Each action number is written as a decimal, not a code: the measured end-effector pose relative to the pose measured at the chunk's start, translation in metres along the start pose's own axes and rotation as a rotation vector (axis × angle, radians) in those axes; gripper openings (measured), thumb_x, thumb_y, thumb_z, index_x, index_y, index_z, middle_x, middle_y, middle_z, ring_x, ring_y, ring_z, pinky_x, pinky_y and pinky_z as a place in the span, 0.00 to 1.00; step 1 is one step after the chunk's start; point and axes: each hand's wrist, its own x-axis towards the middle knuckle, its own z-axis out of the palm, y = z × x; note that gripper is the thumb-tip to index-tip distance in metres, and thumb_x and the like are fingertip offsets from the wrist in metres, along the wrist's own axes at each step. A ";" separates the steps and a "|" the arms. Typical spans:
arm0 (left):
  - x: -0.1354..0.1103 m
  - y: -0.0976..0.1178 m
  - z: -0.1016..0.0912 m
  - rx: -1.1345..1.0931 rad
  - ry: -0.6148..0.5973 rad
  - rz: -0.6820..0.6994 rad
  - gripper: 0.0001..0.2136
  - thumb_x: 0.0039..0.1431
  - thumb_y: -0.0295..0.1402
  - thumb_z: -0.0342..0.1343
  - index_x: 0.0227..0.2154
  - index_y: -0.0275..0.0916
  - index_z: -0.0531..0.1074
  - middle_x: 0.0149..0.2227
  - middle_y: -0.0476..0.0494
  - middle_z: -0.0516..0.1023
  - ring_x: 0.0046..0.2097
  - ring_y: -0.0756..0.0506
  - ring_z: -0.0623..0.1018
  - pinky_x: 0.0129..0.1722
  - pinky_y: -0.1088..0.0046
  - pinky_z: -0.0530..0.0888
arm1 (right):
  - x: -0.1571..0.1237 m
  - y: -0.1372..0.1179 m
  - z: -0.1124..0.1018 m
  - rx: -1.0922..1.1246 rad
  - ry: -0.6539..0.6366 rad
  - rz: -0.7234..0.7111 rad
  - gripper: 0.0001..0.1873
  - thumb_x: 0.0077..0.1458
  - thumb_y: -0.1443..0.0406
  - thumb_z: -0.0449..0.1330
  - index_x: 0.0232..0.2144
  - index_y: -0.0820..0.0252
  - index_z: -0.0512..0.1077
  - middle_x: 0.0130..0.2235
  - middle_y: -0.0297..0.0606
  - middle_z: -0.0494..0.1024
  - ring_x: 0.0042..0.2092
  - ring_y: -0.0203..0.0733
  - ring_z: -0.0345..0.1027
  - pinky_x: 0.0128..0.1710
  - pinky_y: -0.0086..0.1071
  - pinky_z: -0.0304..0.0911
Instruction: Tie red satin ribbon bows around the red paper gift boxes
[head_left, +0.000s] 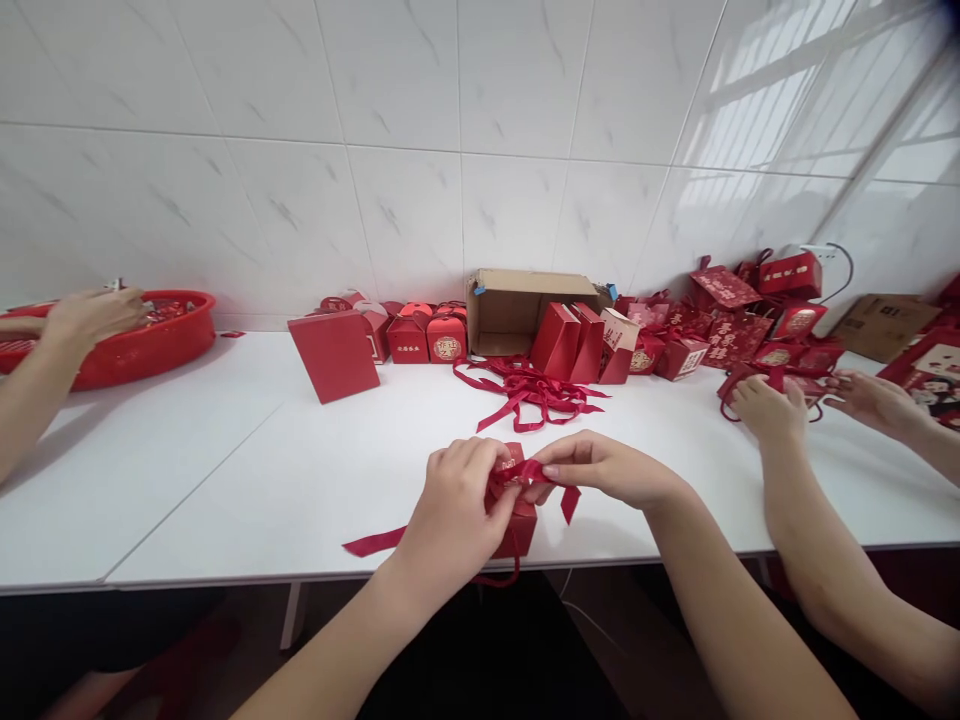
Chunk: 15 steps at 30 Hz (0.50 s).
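A small red gift box (517, 535) stands at the front edge of the white table, partly hidden behind my left hand (461, 500). Red ribbon (571, 503) lies across the top of the box, one tail hanging to the right and a longer tail stretching out to the left. The fingers of my left hand are closed on the ribbon at the box top. My right hand (600, 468) pinches the ribbon just right of the middle. A red cord loop (504, 580) hangs below the box, over the table edge.
Loose red ribbons (536, 395) lie in a heap ahead, before an open cardboard box (510, 315). Red gift boxes (409, 335) line the wall, with more piled right. A co-worker's hands (772, 405) handle a box at right; another person's hand (97, 318) reaches into a red basin (176, 345) at left.
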 end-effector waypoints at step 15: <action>0.012 -0.011 -0.005 -0.014 0.071 -0.049 0.05 0.50 0.24 0.49 0.27 0.40 0.64 0.28 0.49 0.72 0.32 0.47 0.71 0.34 0.70 0.68 | -0.041 -0.004 0.012 -0.625 0.415 0.067 0.13 0.53 0.56 0.56 0.34 0.54 0.77 0.36 0.40 0.79 0.35 0.45 0.70 0.33 0.35 0.61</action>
